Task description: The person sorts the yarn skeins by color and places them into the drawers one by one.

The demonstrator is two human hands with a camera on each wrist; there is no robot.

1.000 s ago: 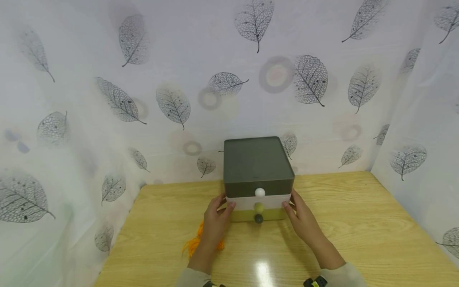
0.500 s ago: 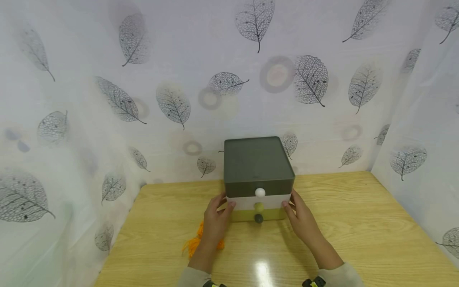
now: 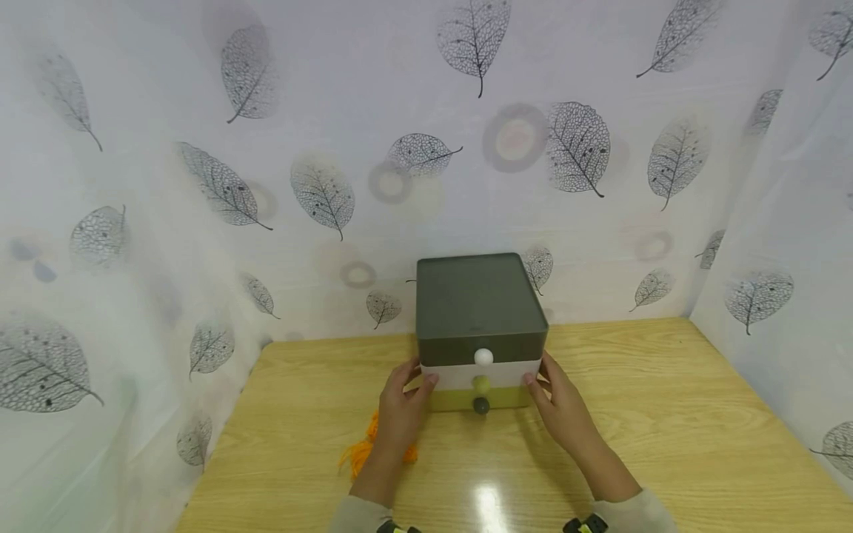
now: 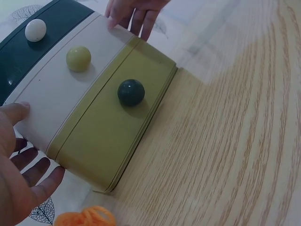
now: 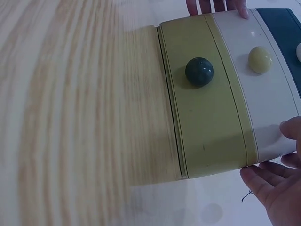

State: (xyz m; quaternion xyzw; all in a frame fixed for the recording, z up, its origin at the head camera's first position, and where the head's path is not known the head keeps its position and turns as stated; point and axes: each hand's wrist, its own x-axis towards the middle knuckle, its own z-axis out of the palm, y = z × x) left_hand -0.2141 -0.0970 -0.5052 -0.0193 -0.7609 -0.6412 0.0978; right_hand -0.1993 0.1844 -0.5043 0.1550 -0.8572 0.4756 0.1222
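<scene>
A small three-tier drawer box [image 3: 469, 296] stands near the back of the wooden table, its front facing me. The top tier is dark green with a white knob [image 4: 35, 30], the middle one white with a yellow-green knob [image 5: 260, 60], the bottom one olive with a dark green knob [image 3: 480, 406]. My left hand [image 3: 401, 407] grips its left side, thumb on the white front and fingers along the side. On the opposite side my right hand [image 3: 563, 411] holds it the same way. All three drawers look closed.
Orange yarn [image 3: 363, 448] lies on the table [image 3: 666, 414] beside my left forearm, partly hidden by it. Behind the table hangs a pale curtain [image 3: 426, 207] printed with leaves, which also runs along the left and right sides.
</scene>
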